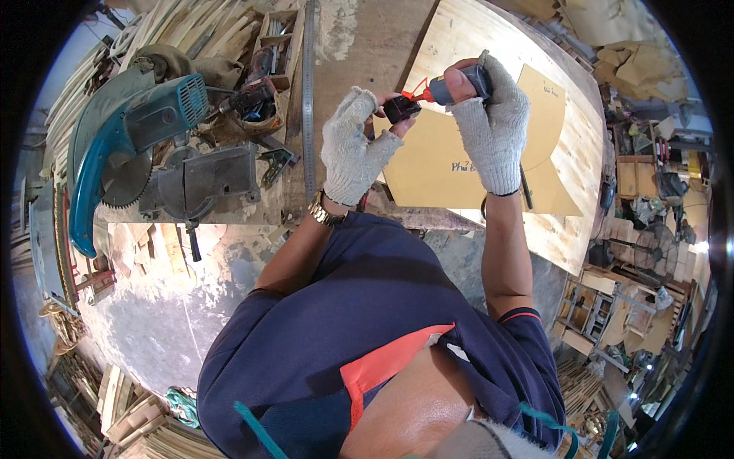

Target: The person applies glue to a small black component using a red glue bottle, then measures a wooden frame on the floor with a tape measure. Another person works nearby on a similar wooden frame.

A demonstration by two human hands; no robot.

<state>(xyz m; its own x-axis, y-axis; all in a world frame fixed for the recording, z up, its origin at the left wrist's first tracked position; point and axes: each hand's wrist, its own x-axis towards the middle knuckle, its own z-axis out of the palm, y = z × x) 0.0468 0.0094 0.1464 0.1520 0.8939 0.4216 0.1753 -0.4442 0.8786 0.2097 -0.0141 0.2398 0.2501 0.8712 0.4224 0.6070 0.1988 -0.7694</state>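
Note:
My left hand (355, 145), in a white knit glove with bare fingertips, pinches a small black box-shaped thing (401, 109) above the workbench. In my right hand (497, 126), gloved the same way, lies a small dark bottle (437, 91) tipped toward the left. Its red spout (419, 96) meets or nearly meets the top of the black box; whether they touch I cannot tell. A thin red loop sticks up beside the spout. Below both hands, a tan paper template (428, 164) with handwriting lies on a pale plywood sheet (562, 241).
A teal mitre saw (130, 145) stands at the left, its toothed blade showing. Behind it are a cordless drill (252, 98) and a wooden tool box (279, 42). A long steel ruler (309, 107) lies along the bench. Wood strips (126, 402) are piled on the floor.

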